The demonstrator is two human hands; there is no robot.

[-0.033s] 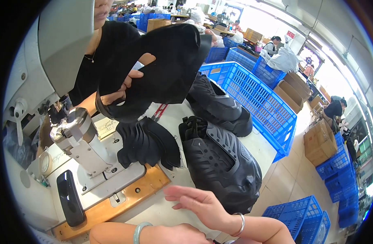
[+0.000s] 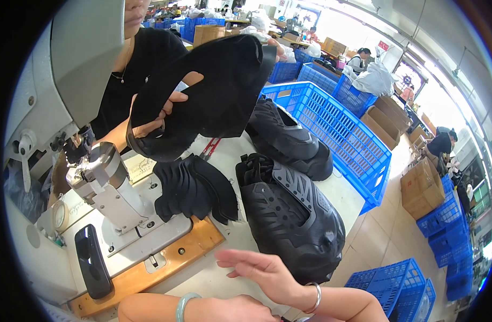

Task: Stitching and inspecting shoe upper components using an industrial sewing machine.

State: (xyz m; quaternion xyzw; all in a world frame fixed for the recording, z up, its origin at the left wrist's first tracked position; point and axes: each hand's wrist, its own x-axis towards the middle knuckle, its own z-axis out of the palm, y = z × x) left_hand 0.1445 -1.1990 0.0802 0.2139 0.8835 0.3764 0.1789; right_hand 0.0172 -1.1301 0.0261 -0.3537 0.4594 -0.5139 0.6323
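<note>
My right hand (image 2: 265, 275) is raised over the near edge of the table, fingers stretched out and holding nothing. It is nearest to a stack of black shoe uppers (image 2: 291, 220). My left hand (image 2: 238, 310) lies low beneath it, its fingers hidden at the picture's lower edge. Across the table a co-worker's hand (image 2: 168, 110) holds up a large black shoe-upper piece (image 2: 214, 88) with a cut-out opening. Below that piece, a pile of curved black parts (image 2: 195, 185) rests beside the sewing machine (image 2: 109, 188).
A second group of black uppers (image 2: 289, 137) lies behind the first, against a blue plastic crate (image 2: 332, 139). At left are a black phone-like case (image 2: 92, 263) and an orange wooden strip (image 2: 187, 249). More blue crates (image 2: 388, 284) and a cardboard box (image 2: 423, 185) stand on the floor at right.
The co-worker's black piece has shifted and tilted slightly, its upper edge a little lower. My right hand has moved down very slightly; my left hand looks unmoved.
</note>
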